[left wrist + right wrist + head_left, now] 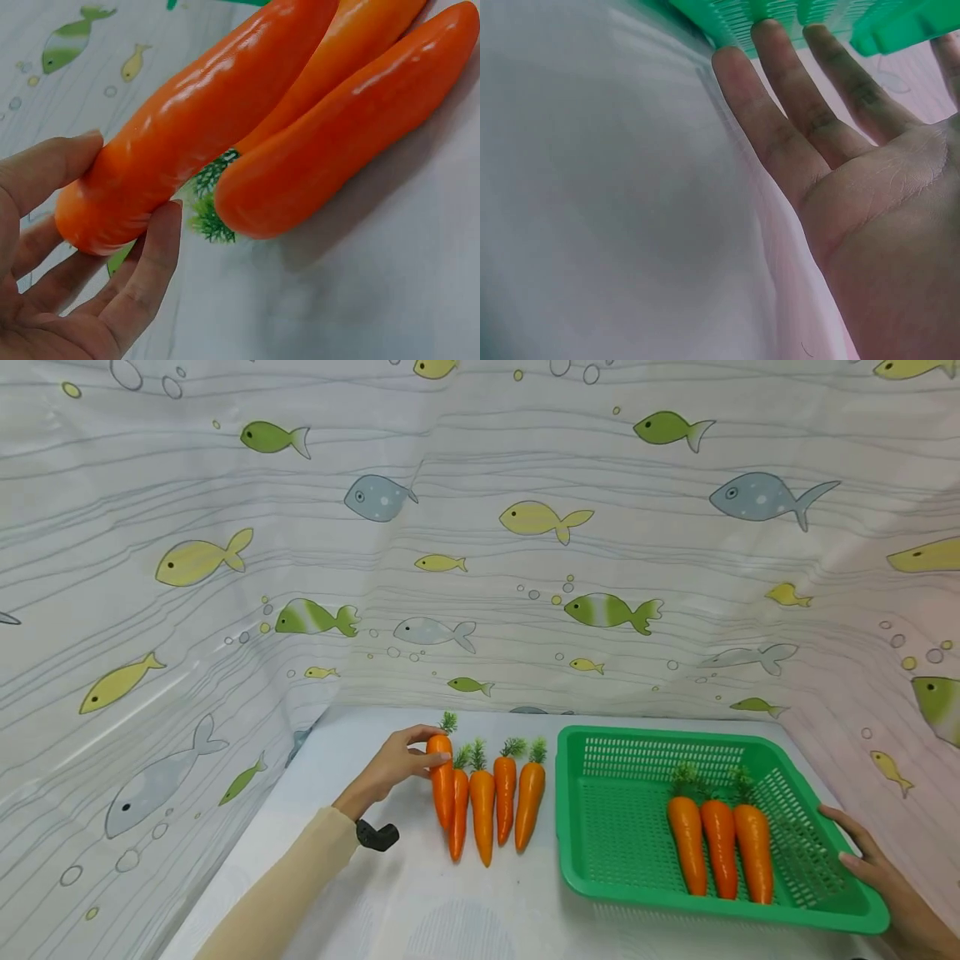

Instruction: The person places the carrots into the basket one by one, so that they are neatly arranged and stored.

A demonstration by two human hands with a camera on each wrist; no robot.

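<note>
My left hand (401, 756) pinches an orange carrot (442, 793) by its thick top end, thumb on one side and fingers on the other. Its leafy green tuft sticks up above the fingers in the head view. In the left wrist view the held carrot (202, 112) slants over the table beside another carrot (337, 142). Several carrots (483, 810) lie in a row just right of this hand, tips toward me. At the far right, my right hand (873, 860) touches the side of a green plastic basket (566, 827); its fingers (791, 82) are straight against the wall in the right wrist view.
Three carrots (720, 847) with green tufts lie side by side in the right part of the basket. Fish-patterned sheeting (480, 585) rises behind and on both sides of the white table (420, 910).
</note>
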